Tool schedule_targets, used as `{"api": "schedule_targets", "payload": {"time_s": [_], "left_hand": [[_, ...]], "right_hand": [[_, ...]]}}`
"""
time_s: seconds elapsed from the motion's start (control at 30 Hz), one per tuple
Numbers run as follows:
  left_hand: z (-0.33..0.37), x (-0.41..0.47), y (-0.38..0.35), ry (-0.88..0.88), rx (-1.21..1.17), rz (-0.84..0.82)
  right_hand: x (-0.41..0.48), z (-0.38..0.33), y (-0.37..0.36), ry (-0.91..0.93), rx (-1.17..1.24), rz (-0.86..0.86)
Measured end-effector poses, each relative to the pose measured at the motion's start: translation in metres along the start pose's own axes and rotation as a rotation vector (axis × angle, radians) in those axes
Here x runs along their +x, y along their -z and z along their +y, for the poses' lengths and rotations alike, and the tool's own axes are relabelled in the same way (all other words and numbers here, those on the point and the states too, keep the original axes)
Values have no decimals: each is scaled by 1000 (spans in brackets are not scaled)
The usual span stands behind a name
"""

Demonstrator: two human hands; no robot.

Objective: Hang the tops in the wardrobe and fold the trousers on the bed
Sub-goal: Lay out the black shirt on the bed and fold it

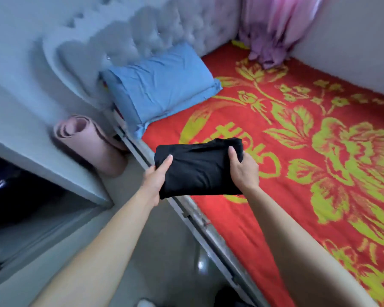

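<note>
Both hands, left hand and right hand, grip the folded black trousers at mid-frame; best lowered flat onto the red bed, edges kept square.

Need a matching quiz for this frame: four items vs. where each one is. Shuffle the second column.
1. folded black garment
2. blue pillow
3. rolled pink mat
4. pink curtain

A. on the floor beside the bed
B. gripped by left hand and right hand
C. hanging at the bed's far corner
D. propped against the headboard

Pairs: 1-B, 2-D, 3-A, 4-C
</note>
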State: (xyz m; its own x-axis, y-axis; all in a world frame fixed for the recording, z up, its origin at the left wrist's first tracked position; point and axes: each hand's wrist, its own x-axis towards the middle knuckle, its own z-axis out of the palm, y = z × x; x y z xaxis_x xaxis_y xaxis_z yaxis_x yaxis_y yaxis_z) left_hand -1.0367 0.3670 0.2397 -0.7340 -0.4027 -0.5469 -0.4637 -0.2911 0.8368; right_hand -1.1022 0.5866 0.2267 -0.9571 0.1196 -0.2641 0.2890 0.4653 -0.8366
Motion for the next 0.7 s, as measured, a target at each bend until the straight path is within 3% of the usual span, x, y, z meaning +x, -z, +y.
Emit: {"api": "schedule_targets", "payload": {"time_s": [0.27, 0.5, 0.7], "left_hand": [[55, -72, 301, -342, -170, 373], [51, -118, 557, -362, -165, 621], [52, -114, 666, -315, -169, 685]], "right_hand": [[-148, -199, -205, 402, -39, -234], [-305, -274, -411, 492, -67, -423], [-369, -301, -504, 480, -97, -501]]}}
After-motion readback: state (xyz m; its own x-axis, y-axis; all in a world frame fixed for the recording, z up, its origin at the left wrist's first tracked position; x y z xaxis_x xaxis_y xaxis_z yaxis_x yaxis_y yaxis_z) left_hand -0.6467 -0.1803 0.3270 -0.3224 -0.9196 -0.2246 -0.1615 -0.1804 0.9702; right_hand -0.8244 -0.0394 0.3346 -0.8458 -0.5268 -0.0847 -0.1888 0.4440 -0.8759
